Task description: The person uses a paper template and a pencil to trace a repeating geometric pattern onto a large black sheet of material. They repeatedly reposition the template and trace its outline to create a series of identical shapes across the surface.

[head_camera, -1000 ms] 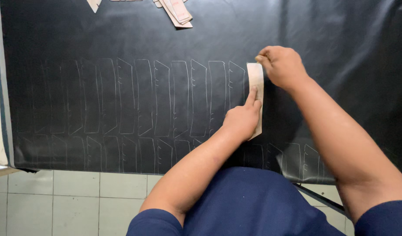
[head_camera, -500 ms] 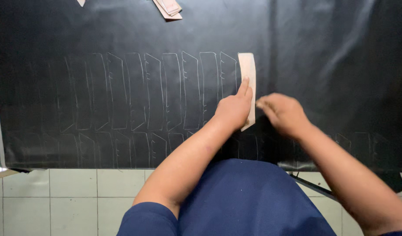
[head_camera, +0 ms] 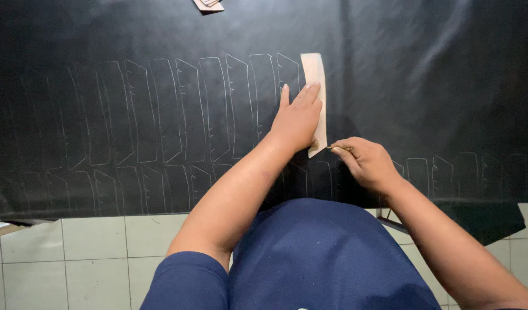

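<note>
A large black sheet [head_camera: 419,86] lies spread flat, marked with rows of pale traced outlines [head_camera: 178,109]. A narrow tan template strip [head_camera: 314,72] lies on it at the right end of the upper row. My left hand [head_camera: 298,117] presses flat on the strip, fingers together and pointing away from me. My right hand [head_camera: 364,161] sits just right of the strip's near end, pinching a thin marking tool [head_camera: 335,148] whose tip touches the strip's lower right edge. More faint outlines [head_camera: 442,169] run to the right of that hand.
Tan template pieces [head_camera: 208,5] lie at the sheet's far edge. The sheet's near edge hangs over pale floor tiles [head_camera: 97,252]. My dark blue shirt [head_camera: 321,258] fills the bottom middle. A thin dark bar [head_camera: 390,221] shows under the sheet at right.
My right hand slid from the strip's far end down its right side to the near end. My left hand stayed pressed on the strip.
</note>
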Tool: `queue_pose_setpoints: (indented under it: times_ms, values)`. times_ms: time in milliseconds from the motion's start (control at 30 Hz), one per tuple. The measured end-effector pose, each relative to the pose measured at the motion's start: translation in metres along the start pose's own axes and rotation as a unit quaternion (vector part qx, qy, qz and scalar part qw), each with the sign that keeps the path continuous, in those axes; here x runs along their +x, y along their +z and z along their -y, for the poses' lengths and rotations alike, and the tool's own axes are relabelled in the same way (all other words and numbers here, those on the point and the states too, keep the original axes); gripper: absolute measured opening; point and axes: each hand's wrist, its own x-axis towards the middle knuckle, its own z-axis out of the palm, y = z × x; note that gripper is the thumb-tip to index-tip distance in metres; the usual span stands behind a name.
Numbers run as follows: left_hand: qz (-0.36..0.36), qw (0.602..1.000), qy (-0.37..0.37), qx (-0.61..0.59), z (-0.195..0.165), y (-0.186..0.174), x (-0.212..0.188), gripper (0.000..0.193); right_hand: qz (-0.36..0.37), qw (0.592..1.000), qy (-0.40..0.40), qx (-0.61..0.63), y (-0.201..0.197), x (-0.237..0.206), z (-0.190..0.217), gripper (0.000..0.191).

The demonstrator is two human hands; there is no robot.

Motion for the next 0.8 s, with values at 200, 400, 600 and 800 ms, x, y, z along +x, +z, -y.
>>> queue_pose_setpoints:
  times_ms: [200, 400, 600, 800]
  values:
    - [0.002, 1.000, -0.007, -0.010, 0.002, -0.005, 0.000, 0.089, 0.011, 0.999, -0.032, 0.032, 0.016, -0.002, 0.010, 0.017]
    - [-0.004, 0.999, -0.012, -0.035, 0.007, -0.004, 0.001, 0.083, 0.049, 0.997, -0.037, 0.048, 0.021, -0.001, 0.014, 0.017]
    - [-0.026, 0.998, -0.011, -0.060, 0.013, -0.001, 0.004, 0.062, 0.043, 0.998, -0.028, 0.024, 0.023, 0.006, 0.013, 0.017]
    - [-0.027, 0.998, -0.010, -0.059, 0.016, -0.003, 0.005, 0.052, 0.011, 1.000, -0.023, -0.003, 0.015, 0.018, 0.012, 0.017]
